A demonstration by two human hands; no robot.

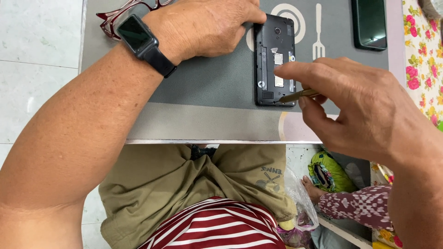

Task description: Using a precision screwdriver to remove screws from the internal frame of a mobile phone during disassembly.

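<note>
Two hands on an opened black phone (275,60) lying back-up on the grey mat (207,87). Left hand (207,27) presses flat on its top edge, fingers together. Right hand (360,101) pinches a thin tool (297,95), tip at the phone's lower end.

This looks like a home used as a small phone-repair spot. A grey placemat (207,87) with a plate-and-fork pattern covers the surface. On it lies an opened phone (275,60), a second phone (369,23) off to its right. Right of the placemat is a flowered cloth (422,60); left of it, pale floor tiles (37,55).
</note>
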